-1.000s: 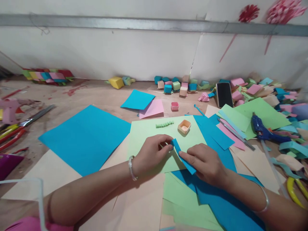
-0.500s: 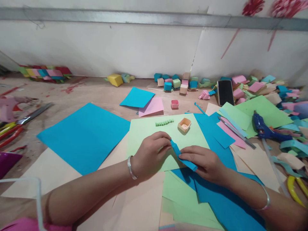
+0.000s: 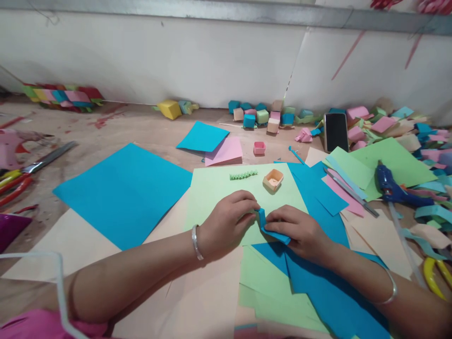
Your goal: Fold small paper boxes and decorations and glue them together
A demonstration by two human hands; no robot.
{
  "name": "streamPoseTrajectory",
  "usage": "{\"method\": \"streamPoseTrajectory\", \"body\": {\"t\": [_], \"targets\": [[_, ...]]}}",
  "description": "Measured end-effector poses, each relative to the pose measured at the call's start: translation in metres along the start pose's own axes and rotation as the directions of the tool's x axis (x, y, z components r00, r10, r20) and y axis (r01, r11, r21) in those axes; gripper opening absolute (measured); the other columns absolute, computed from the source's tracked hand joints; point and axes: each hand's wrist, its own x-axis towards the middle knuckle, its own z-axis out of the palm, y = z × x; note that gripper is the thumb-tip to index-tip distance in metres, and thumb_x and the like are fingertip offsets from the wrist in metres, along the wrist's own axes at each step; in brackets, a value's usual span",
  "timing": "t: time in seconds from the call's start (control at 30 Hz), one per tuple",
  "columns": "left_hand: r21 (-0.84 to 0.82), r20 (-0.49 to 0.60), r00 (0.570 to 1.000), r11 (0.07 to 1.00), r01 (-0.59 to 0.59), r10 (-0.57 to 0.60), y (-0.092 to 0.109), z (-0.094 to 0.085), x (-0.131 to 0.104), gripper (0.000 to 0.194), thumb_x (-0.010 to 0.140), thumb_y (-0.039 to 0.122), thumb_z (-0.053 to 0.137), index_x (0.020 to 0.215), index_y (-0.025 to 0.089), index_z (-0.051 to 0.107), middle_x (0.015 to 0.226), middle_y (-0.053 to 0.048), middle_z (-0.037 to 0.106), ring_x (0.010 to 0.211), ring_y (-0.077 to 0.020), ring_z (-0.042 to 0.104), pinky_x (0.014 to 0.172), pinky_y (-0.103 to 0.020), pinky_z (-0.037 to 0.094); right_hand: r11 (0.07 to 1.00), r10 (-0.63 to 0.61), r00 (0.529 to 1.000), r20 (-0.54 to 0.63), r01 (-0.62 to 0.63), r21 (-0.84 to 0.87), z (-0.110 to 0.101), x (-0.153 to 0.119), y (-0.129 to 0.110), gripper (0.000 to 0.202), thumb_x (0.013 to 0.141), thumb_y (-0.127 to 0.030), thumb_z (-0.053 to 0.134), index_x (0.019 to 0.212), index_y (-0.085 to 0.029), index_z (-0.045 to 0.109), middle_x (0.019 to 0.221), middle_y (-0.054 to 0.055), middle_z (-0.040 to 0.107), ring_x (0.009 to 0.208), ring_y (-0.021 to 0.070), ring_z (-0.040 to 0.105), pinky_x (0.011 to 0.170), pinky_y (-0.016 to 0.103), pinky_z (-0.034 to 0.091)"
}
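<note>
A narrow folded strip of blue paper (image 3: 277, 234) is between my two hands, bent upward near its left end. My left hand (image 3: 231, 221) pinches that end with thumb and fingers. Around the strip's middle, my right hand (image 3: 300, 230) is closed, thumb and fingers pressed on it. Both hands are above a light green sheet (image 3: 212, 188). Just beyond them on this sheet lie a small peach paper box (image 3: 273, 180), open at the top, and a zigzag-folded green strip (image 3: 243, 175).
A large blue sheet (image 3: 123, 193) lies left, near scissors (image 3: 45, 162). A tiny pink box (image 3: 259, 148) stands farther back. To the right are a phone (image 3: 335, 133), a blue glue gun (image 3: 391, 186), a metal-bladed tool (image 3: 349, 190) and heaped paper pieces. Paper cubes (image 3: 261, 117) line the wall.
The blue strip, almost straight before, now has its left end bent up at an angle. My hands have drawn slightly closer together. The whole view has shifted a little.
</note>
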Motion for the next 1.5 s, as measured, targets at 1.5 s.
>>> {"method": "streamPoseTrajectory", "body": {"t": [1.5], "targets": [[-0.717, 0.411, 0.644, 0.208, 0.665, -0.645, 0.023, 0.008, 0.002, 0.025, 0.07, 0.02, 0.073, 0.091, 0.008, 0.068, 0.065, -0.006, 0.066, 0.058, -0.0138, 0.06, 0.059, -0.028, 0.049, 0.761, 0.502, 0.852, 0.149, -0.516, 0.393, 0.0, 0.002, -0.022, 0.013, 0.085, -0.023, 0.061, 0.097, -0.021, 0.065, 0.077, 0.0, 0.067, 0.067, 0.0118, 0.059, 0.059, 0.022, 0.046]]}}
